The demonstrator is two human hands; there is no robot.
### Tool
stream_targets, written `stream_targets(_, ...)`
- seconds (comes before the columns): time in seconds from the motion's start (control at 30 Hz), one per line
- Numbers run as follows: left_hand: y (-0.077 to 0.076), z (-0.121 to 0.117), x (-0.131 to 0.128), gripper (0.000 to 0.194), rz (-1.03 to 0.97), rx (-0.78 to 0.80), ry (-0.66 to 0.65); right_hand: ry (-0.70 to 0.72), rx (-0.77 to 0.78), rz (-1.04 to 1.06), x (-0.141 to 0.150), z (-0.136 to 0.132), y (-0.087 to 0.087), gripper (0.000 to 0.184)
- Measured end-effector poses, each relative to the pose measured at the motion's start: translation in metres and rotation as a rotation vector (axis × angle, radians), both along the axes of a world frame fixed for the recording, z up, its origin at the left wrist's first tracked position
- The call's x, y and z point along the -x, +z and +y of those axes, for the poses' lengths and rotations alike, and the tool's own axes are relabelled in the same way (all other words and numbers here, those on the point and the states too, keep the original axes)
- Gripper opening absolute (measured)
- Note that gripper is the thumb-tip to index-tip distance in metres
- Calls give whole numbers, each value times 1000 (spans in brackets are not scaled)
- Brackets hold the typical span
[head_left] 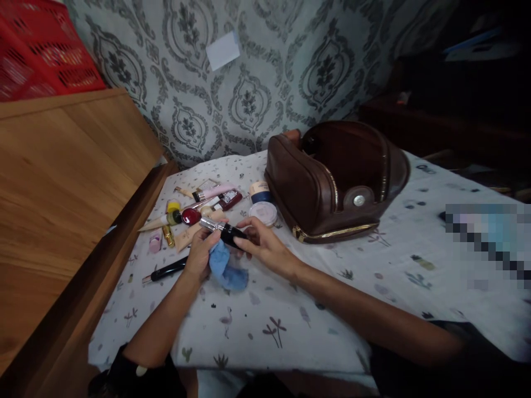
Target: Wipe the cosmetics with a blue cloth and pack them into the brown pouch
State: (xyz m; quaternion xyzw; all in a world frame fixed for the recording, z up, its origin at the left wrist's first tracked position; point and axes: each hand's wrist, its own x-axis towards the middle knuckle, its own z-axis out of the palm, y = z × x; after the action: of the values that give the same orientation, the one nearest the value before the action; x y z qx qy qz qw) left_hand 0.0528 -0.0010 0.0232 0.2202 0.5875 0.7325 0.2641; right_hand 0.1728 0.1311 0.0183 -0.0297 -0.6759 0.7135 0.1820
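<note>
A black cosmetic tube with a silver end (229, 233) is held slanted between my hands above the table. My left hand (201, 251) is closed around its silver end and also grips a light blue cloth (226, 268), which hangs down below the tube. The fingers of my right hand (265, 246) close on the black end. Just left of my left hand lies a black makeup brush or pen (168, 270). Behind the hands are a beige tube (186, 239), a dark red round bottle (191, 216) and a gold lipstick-like tube (168, 236).
An unzipped brown leather bag (298, 185) stands at the back right, beside a round jar (260, 192) and a clear-lidded compact (263, 213). A pink-handled brush (213, 192) lies among several cosmetics. A wooden panel (74, 166) borders the table's left side; a blurred object (489, 229) lies right.
</note>
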Motion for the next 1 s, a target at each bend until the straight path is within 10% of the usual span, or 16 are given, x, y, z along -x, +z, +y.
stream_targets(0.57,4,0,-8,55,-125,-77,-116,389,733,-227,2,-4,1,36)
stream_targets(0.8,2,5,-6,54,-60,-40,15,161,725,-154,3,-7,1,50)
stream_targets(1.0,1,2,-2,52,-39,-70,-19,352,762,-127,2,-2,2,39)
